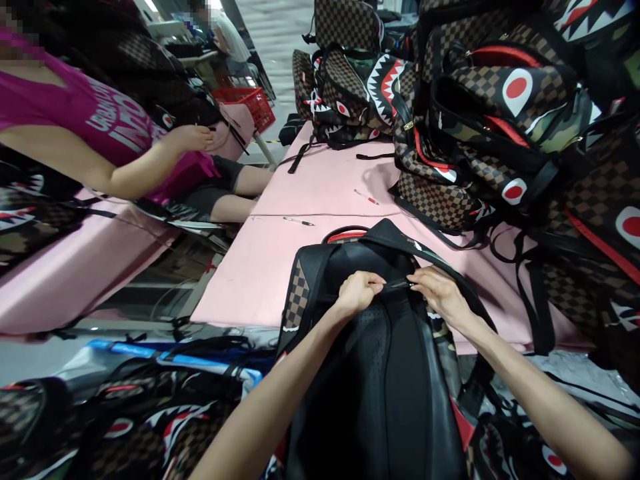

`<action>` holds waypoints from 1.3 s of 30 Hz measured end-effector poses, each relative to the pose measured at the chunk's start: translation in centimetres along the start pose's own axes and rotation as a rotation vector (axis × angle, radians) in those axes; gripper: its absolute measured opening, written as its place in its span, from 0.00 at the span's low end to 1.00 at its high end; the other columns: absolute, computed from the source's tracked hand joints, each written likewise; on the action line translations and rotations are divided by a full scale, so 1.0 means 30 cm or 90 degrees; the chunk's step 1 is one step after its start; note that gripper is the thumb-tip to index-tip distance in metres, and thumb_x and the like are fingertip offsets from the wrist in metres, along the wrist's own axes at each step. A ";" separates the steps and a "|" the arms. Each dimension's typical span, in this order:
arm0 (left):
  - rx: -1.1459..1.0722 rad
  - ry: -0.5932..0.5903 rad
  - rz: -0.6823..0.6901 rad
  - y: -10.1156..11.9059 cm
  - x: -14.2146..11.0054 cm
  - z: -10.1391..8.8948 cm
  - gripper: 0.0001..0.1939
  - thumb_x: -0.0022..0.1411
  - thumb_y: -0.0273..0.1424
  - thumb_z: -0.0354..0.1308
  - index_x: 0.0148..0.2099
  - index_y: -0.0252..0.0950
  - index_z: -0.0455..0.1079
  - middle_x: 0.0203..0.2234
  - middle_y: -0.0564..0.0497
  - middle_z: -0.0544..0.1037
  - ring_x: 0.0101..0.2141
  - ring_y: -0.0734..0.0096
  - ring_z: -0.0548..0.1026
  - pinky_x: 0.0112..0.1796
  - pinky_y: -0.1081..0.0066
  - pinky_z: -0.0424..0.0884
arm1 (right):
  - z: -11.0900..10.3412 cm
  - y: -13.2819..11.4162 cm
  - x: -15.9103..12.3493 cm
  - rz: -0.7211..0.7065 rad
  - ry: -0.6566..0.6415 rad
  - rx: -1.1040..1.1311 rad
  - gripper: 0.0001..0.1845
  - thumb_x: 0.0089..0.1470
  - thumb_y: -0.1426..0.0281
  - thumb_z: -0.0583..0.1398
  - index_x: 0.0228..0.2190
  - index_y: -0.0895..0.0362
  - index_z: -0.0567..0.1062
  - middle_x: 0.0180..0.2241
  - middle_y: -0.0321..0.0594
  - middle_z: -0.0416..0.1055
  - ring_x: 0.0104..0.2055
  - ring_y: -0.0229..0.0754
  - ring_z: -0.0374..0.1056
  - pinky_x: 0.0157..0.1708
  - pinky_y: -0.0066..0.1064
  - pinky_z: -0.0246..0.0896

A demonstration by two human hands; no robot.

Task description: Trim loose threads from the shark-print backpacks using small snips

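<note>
A black backpack [360,373] with brown checkered sides lies in front of me, its padded back panel facing up and its top resting on the pink table [230,287]. My left hand [359,292] pinches one end of a short black strap [397,285] across the upper back panel. At the strap's other end, the fingers of my right hand [436,291] are closed on it, near a small dark piece too small to make out. Beyond my hands a shoulder strap [387,233] arches over the bag's top.
Checkered shark-face backpacks [500,127] are heaped along the table's right side and far end. A red pen [367,197] and a black pen [299,221] lie on the table. At left sits a person in a magenta shirt [115,120]. More bags [150,413] fill the lower left.
</note>
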State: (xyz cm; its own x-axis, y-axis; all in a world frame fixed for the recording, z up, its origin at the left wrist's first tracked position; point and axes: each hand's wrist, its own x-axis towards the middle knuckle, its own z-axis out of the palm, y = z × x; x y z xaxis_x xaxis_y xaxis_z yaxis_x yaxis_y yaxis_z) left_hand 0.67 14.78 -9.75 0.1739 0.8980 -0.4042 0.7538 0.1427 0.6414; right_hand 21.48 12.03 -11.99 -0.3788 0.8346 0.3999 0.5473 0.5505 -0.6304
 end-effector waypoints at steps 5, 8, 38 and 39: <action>0.005 -0.004 0.001 0.004 -0.001 -0.005 0.13 0.55 0.30 0.54 0.42 0.40 0.75 0.31 0.53 0.79 0.35 0.68 0.75 0.36 0.74 0.67 | 0.001 -0.006 0.003 -0.009 0.008 -0.001 0.13 0.58 0.75 0.51 0.41 0.55 0.72 0.37 0.42 0.69 0.40 0.39 0.67 0.38 0.31 0.68; 0.008 -0.007 -0.001 0.005 0.000 -0.008 0.13 0.55 0.30 0.54 0.42 0.40 0.75 0.30 0.53 0.79 0.35 0.67 0.75 0.36 0.73 0.67 | 0.008 -0.003 0.005 -0.041 0.027 -0.024 0.13 0.59 0.75 0.50 0.41 0.56 0.72 0.36 0.42 0.68 0.39 0.38 0.67 0.38 0.31 0.67; 0.272 0.412 0.509 -0.148 -0.158 0.188 0.10 0.62 0.21 0.47 0.41 0.34 0.69 0.31 0.49 0.75 0.32 0.70 0.69 0.32 0.70 0.64 | -0.142 -0.154 0.067 0.303 -0.225 -0.203 0.15 0.54 0.68 0.56 0.42 0.58 0.74 0.37 0.43 0.75 0.37 0.43 0.71 0.36 0.27 0.61; 0.286 0.430 0.533 -0.155 -0.165 0.203 0.09 0.62 0.21 0.48 0.40 0.34 0.69 0.30 0.50 0.75 0.31 0.71 0.68 0.31 0.70 0.63 | -0.149 -0.165 0.068 0.314 -0.254 -0.228 0.14 0.53 0.68 0.56 0.41 0.57 0.74 0.36 0.42 0.75 0.38 0.43 0.71 0.36 0.27 0.61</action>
State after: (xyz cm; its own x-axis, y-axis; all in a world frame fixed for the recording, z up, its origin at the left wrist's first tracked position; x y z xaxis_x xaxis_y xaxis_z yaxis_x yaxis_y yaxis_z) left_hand 0.17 7.14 -14.69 0.4525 0.7003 0.5522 0.7436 -0.6380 0.1998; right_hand 21.33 11.11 -5.08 -0.2317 0.9539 -0.1910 0.9091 0.1424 -0.3914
